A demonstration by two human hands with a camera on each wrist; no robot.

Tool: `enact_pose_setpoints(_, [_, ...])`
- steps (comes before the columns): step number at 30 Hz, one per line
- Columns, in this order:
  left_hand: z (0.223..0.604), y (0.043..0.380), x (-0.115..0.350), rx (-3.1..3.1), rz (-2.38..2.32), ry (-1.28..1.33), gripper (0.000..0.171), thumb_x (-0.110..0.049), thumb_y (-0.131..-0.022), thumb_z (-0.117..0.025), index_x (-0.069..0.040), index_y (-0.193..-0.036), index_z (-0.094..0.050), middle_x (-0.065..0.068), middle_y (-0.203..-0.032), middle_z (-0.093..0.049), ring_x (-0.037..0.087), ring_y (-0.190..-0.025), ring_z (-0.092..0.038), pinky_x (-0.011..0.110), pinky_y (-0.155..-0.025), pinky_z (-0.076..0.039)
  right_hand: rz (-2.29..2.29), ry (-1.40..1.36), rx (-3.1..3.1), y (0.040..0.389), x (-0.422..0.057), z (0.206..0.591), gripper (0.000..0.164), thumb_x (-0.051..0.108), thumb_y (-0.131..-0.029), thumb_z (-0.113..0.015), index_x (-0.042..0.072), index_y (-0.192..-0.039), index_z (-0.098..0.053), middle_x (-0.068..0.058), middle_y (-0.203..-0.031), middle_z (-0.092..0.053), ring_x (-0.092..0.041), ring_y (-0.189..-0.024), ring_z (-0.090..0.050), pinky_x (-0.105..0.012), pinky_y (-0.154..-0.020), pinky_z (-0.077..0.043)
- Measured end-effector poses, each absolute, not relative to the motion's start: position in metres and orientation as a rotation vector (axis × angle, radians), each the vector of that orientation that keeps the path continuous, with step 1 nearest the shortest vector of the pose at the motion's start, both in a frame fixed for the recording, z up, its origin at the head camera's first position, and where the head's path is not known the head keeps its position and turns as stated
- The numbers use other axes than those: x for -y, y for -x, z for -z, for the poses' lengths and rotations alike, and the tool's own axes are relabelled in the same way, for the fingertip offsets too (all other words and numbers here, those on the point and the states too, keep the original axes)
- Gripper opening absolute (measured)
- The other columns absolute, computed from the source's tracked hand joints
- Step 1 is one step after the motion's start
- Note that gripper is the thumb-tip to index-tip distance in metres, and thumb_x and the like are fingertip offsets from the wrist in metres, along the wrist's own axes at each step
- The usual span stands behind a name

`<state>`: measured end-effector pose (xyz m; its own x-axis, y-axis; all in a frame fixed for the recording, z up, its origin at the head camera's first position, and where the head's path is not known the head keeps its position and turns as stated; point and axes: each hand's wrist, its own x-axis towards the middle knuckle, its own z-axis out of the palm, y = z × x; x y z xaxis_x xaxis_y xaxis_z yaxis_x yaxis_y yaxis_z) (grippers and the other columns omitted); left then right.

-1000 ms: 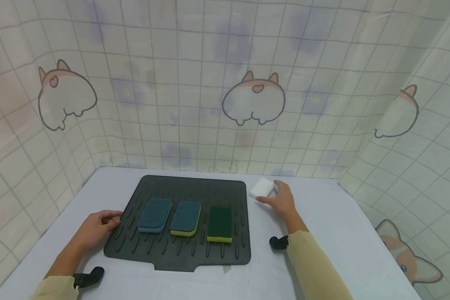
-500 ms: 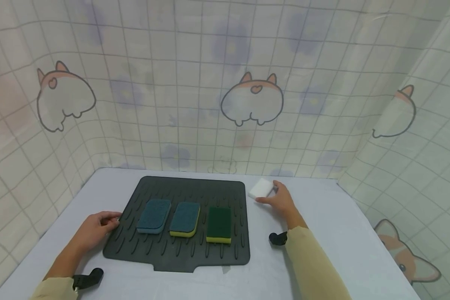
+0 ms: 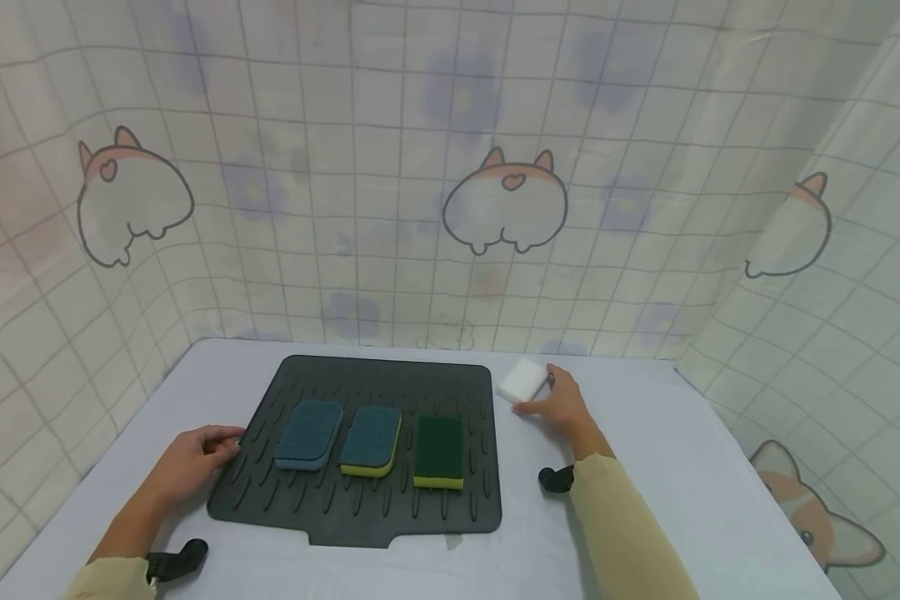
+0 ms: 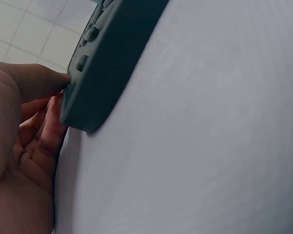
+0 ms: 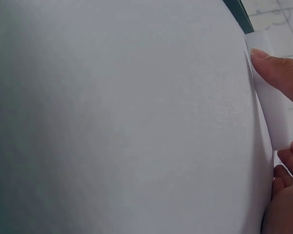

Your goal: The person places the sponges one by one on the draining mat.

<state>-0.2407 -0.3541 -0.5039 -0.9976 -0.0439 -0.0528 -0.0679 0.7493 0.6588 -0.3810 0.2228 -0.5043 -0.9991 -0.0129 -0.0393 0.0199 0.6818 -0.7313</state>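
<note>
A dark grey ribbed draining mat [image 3: 375, 505] lies on the white table. My left hand [image 3: 187, 462] is at its left edge; in the left wrist view the thumb lies on the rim of the mat [image 4: 110, 73], other fingers curled against it from the side. Right of the mat, my right hand [image 3: 564, 406] holds a white sponge block [image 3: 523, 381] between thumb and fingers. In the right wrist view the thumb presses the near side of the white sponge [image 5: 273, 112]. In a row on the mat are a blue sponge [image 3: 309, 435], a blue-and-yellow sponge [image 3: 372, 440] and a green-and-yellow sponge [image 3: 438, 452].
A white cloth covers the table [image 3: 645, 483]. A tile-patterned curtain [image 3: 390, 167] with cartoon corgis closes in the back and both sides. Black wrist straps [image 3: 176, 562] sit on the forearms.
</note>
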Motion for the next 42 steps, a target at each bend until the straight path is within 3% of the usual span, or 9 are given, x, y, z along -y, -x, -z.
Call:
enact_pose_setpoints(19, [0.5054, 0.2426, 0.3563, -2.918, -1.056, 0.07, 0.042, -0.021, -0.103, -0.06, 0.004, -0.137, -0.06, 0.015, -0.114, -0.068, 0.022, -0.096, -0.059, 0.032, -0.073, -0.05, 1.171, 0.002, -2.86, 0.3801, -0.2213, 0.4989, 0.116, 0.033, -0.075, -0.092, -0.007, -0.158, -0.022, -0.03, -0.162, -0.028, -0.047, -0.151, -0.027, -0.057, -0.122, -0.025])
enact_pose_setpoints(42, [0.5052, 0.2417, 0.3561, -2.923, -1.078, 0.045, 0.04, -0.019, -0.103, -0.062, 0.005, -0.134, -0.061, 0.01, -0.106, -0.066, 0.019, -0.09, -0.055, 0.027, -0.067, -0.045, 1.158, 0.02, -2.881, 0.3796, -0.2223, 0.5053, 0.11, 0.034, -0.076, -0.09, -0.006, -0.157, -0.026, -0.029, -0.16, -0.032, -0.046, -0.149, -0.031, -0.058, -0.121, -0.028])
